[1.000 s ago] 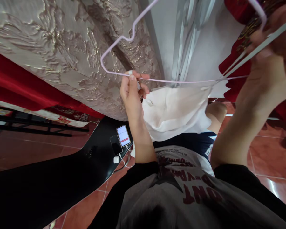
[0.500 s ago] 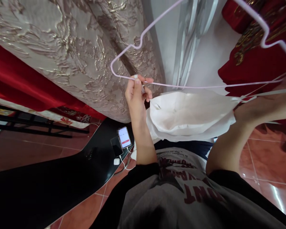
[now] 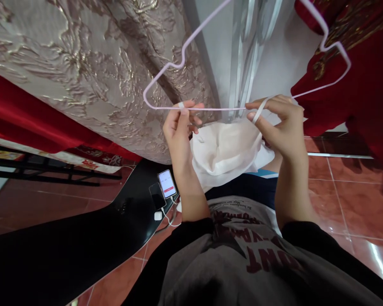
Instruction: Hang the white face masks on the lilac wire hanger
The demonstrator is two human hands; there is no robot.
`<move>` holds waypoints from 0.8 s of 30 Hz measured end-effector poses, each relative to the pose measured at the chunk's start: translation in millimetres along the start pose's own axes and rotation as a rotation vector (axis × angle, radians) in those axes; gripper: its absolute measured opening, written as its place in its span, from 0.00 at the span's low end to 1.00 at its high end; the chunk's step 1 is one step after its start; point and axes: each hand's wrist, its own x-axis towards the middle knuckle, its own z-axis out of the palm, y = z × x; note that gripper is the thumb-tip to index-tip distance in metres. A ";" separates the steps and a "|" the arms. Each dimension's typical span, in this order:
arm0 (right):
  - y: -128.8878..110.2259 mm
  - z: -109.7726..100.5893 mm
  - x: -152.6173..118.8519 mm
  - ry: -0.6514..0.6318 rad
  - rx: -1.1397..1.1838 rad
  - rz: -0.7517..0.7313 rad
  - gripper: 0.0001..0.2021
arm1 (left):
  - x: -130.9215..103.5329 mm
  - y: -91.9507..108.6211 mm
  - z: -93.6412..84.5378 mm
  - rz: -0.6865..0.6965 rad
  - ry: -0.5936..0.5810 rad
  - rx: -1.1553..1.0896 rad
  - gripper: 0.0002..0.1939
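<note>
A pale pink hanger [image 3: 217,109] spans the upper middle, its lower bar level. My left hand [image 3: 181,127] pinches that bar near its left corner, with a bit of white strap at the fingertips. My right hand [image 3: 277,123] is at the bar's middle, a white strap [image 3: 260,110] stretched between its thumb and index finger. White cloth [image 3: 226,146] hangs below the bar between both hands, bunched over my lap. Part of the bar is hidden behind my right hand.
Left, a black bench [image 3: 115,225] carries a lit phone [image 3: 167,183], a dark phone [image 3: 157,196] and a white charger [image 3: 158,216]. Embossed beige fabric [image 3: 83,72] hangs ahead. Red garments [image 3: 367,85] hang at right, above the tiled floor [image 3: 364,204].
My right hand has come in from the far right to the hanger's middle. The white cloth has bunched closer together, and the hanger has shifted slightly left. My left hand keeps its pinch.
</note>
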 end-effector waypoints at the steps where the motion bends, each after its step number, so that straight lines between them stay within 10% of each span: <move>1: 2.5 0.9 -1.2 0.037 -0.002 -0.004 0.11 | 0.8 0.8 -5.3 0.019 0.017 0.027 0.09; 9: 9.1 -2.1 -10.7 0.143 -0.014 -0.019 0.11 | 22.0 22.8 -49.4 0.470 0.318 0.166 0.14; 17: 6.1 6.7 -16.2 0.162 -0.048 -0.061 0.13 | 80.5 58.3 -20.8 0.389 -0.254 0.388 0.11; 24: 8.2 8.4 -19.4 0.159 -0.040 -0.087 0.11 | 90.5 55.5 -5.8 0.299 -0.280 0.402 0.23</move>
